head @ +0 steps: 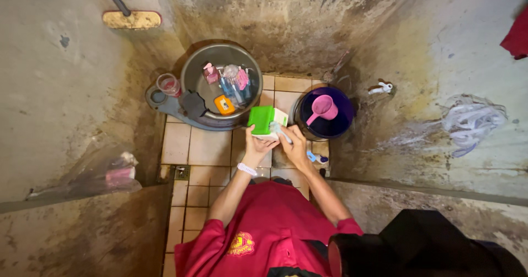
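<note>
1. The left hand [257, 145] grips the underside of a green-and-white rectangular box [266, 121], held up over the beige tiled floor [204, 147].
2. The right hand [294, 145] is closed round a small pale tube-like item [279, 130] touching the box's right side.
3. Just behind the box sits a round grey metal basin [193, 73] full of bottles; a pink cup [168, 84] stands at its left.
4. To the right stands a dark purple bucket [342, 124] holding a pink plastic scoop [322, 109].
5. Stained concrete walls [66, 90] close in on both sides.
</note>
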